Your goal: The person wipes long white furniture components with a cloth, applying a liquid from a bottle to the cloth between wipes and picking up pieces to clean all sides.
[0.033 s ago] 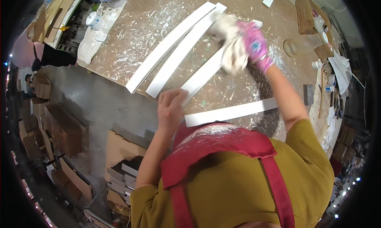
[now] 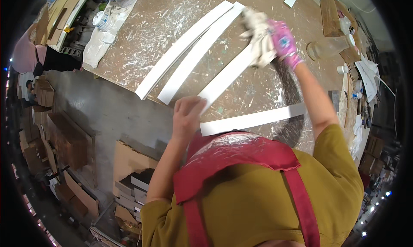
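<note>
My left hand [image 2: 188, 113] is bare and closed on the near end of a white strip [image 2: 226, 78] that slants away across the table. In a pink patterned glove, my right hand [image 2: 284, 41] grips a bunched cream rag [image 2: 259, 38]. The rag lies over the far part of that same strip and hides its end. To the left, two more white strips, an outer one [image 2: 183, 51] and an inner one [image 2: 198, 53], lie almost side by side. Another white strip [image 2: 251, 120] rests along the near table edge, close to my apron.
The brown worktable [image 2: 142, 36] is smeared with white. A clear jar [image 2: 329, 48] lies on its side at the right, near a wooden box [image 2: 330, 17]. At the left stand a white tub [image 2: 101, 19] and a person in pink [image 2: 28, 53]. Cardboard [image 2: 129, 161] leans below the table.
My right hand and the rag have moved a little away and to the right along the strip, baring more of its middle. My left hand stays at the near end.
</note>
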`<state>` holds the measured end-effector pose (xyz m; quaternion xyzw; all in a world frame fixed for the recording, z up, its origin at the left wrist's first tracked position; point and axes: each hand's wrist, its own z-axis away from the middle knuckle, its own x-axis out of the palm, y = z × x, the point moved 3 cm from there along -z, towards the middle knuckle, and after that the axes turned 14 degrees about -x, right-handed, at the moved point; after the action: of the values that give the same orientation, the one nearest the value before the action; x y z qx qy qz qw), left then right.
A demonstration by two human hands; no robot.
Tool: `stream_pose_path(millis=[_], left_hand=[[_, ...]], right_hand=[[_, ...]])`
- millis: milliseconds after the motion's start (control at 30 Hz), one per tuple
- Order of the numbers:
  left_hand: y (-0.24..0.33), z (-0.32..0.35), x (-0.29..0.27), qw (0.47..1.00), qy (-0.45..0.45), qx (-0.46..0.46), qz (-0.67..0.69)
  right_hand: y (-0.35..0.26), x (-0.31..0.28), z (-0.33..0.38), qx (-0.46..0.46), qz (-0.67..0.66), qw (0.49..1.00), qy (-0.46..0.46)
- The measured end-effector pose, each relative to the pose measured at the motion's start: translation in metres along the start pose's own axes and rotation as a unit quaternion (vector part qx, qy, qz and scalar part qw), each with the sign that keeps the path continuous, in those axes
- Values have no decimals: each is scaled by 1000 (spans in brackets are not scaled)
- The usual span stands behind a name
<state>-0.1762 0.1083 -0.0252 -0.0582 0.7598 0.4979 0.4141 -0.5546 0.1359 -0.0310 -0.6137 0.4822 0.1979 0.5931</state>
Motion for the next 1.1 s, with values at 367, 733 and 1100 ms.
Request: stream_pose_path(millis=[367,733,1100], left_hand=[[-22,9,18,991,-104,-82,-32],[-14,0,27,996,-73,-35,-27],[-11,10,-25,966,-236,-101,-29]], right_hand=[[-143,45,56,-55,-571,819,2],[99,-48,3,-54,276,959,16],[-18,-41,5,-178,42,982,-49]])
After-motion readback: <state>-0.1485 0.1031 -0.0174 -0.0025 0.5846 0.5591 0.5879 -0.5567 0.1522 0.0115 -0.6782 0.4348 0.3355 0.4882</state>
